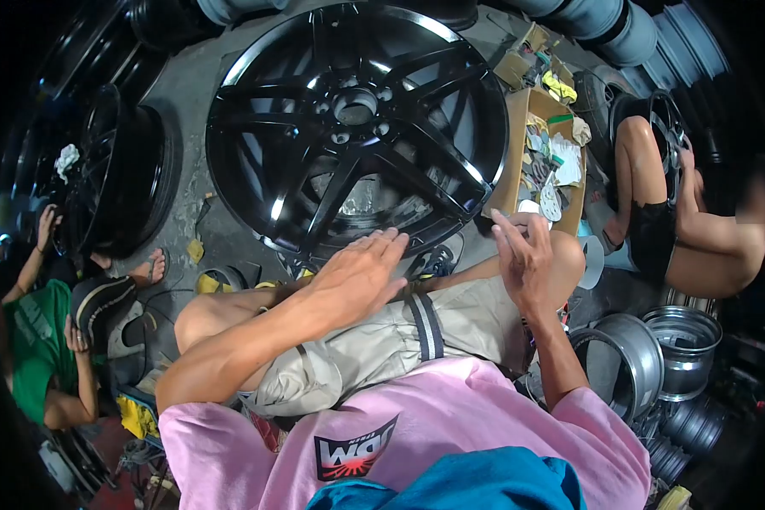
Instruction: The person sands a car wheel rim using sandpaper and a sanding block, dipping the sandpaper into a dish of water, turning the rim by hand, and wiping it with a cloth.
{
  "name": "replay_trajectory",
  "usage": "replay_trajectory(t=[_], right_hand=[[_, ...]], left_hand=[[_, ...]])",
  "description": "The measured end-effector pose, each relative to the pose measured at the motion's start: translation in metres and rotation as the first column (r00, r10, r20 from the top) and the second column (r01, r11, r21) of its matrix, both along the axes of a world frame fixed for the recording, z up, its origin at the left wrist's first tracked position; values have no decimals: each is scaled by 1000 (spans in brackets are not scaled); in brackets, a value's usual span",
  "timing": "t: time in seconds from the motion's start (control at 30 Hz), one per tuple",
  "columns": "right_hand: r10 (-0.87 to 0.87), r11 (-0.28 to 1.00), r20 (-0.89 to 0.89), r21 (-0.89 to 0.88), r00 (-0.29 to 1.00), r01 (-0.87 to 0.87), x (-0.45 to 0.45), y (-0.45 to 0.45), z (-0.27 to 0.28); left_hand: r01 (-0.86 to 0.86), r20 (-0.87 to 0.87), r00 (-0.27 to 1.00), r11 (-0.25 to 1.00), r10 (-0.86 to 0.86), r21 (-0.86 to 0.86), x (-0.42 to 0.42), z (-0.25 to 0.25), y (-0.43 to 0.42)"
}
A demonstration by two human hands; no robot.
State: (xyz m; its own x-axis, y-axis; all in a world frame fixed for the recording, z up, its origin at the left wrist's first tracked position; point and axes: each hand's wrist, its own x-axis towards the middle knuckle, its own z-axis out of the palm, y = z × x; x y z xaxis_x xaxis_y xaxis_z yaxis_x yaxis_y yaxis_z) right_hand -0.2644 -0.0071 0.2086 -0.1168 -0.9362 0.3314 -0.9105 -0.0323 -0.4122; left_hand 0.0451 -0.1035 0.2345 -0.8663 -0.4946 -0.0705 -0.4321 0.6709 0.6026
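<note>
A large black multi-spoke car wheel rim (348, 161) lies face up in front of me, with glossy spokes and a shiny edge. My left hand (361, 276) is over the rim's near edge, palm down and fingers stretched out. Whether it touches the rim I cannot tell. To the right, my right hand (525, 255) is raised beside the rim's lower right edge, fingers partly bent and apart. Its fingertips look greyish; I make out nothing held in it.
A cardboard box (580, 200) of sanding discs and scraps stands right of the rim. Silver rims (684, 340) sit at lower right. A person in green (47, 348) is at left beside another black rim (127, 178); another person (654, 195) works at right.
</note>
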Motion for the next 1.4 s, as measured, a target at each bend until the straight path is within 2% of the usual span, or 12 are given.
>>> replay_trajectory(t=[0.07, 0.17, 0.33, 0.5, 0.73, 0.77, 0.87, 0.93, 1.0, 1.17, 1.33, 1.4], right_hand=[[13, 1000, -58, -22, 998, -14, 4, 0, 3], [145, 988, -191, -25, 971, -153, 25, -10, 1], [136, 988, -138, -51, 981, -144, 28, -20, -2], [218, 974, -151, -33, 964, -225, 19, -14, 2], [184, 982, -114, -16, 976, -187, 23, -5, 7], [178, 983, -116, -16, 977, -181, 20, 2, 10], [139, 989, -55, 64, 989, -135, 17, 16, 11], [40, 999, 144, 29, 989, -45, 16, 17, 2], [11, 1000, 192, 14, 981, -14, 21, 12, 12], [11, 999, 323, -54, 946, 7, 12, 3, 10], [39, 998, 465, 19, 885, -53, 9, 5, 4], [53, 998, 449, 17, 892, -67, 10, 5, 3]], left_hand=[[16, -25, 1000, 1000, -16, 25, -7, 6, -3], [29, -39, 999, 999, -28, 32, -15, 5, -6], [39, 8, 999, 998, -38, -51, -22, 1, -5], [-10, -27, 1000, 999, 11, 54, -29, -1, -9], [-22, -56, 998, 999, 24, 41, -42, 4, -10], [-24, -66, 998, 1000, 23, -18, -44, 6, -11], [-6, -76, 997, 991, -4, -131, -53, 5, -9], [8, -75, 997, 981, -23, -195, -62, 3, -8], [27, -68, 996, 938, -54, -345, -72, -2, -5], [42, -8, 999, 916, -49, -400, -86, -11, -4], [57, 32, 998, 907, -48, -418, -83, -7, -9], [49, 56, 998, 892, -27, -449, -79, -4, -14]])
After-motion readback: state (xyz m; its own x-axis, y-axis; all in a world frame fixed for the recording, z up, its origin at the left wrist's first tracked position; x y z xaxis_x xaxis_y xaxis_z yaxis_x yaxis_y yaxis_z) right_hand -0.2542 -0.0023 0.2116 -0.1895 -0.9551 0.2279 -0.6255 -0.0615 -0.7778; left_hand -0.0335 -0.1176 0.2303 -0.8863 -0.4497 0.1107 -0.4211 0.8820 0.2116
